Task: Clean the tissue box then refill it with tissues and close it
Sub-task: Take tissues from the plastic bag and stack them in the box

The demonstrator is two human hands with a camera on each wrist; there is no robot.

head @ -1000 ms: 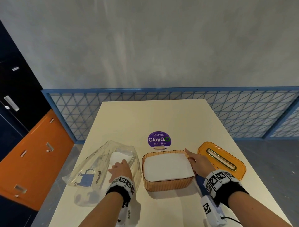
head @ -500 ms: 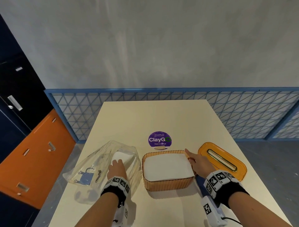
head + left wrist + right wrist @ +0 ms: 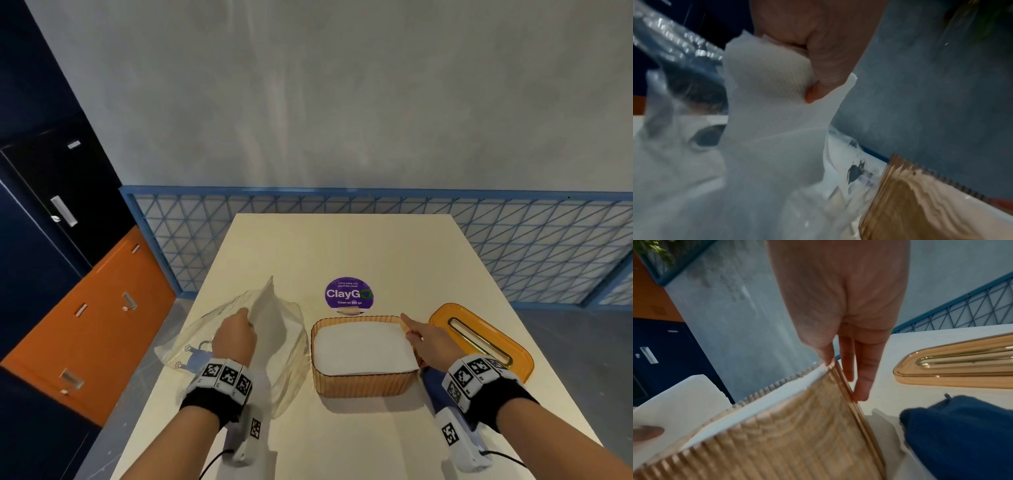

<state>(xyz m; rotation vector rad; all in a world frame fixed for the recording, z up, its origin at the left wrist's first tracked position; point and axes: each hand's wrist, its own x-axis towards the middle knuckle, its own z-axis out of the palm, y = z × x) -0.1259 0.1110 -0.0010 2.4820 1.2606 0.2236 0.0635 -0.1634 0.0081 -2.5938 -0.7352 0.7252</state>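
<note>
An orange ribbed tissue box [image 3: 363, 385] stands open on the table, a white tissue stack [image 3: 359, 349] inside it. Its orange lid [image 3: 479, 339] with a slot lies flat to the right. My left hand [image 3: 241, 320] pinches white tissue [image 3: 270, 308] between thumb and curled fingers [image 3: 818, 65] and holds it raised out of a clear plastic bag [image 3: 191, 342]. My right hand [image 3: 411, 329] rests on the box's right side. Its straight fingers [image 3: 863, 379] lie along the outside wall, and the thumb touches the rim.
A dark blue cloth [image 3: 962, 434] lies on the table under my right wrist, between the box and the lid. A purple round sticker [image 3: 348, 293] sits behind the box. The cream table [image 3: 342, 246] stretches back toward a blue lattice fence; cabinets stand at the left.
My left hand has closed on tissue inside the bag and lifted it up and out. The right hand has stayed at the box's right side.
</note>
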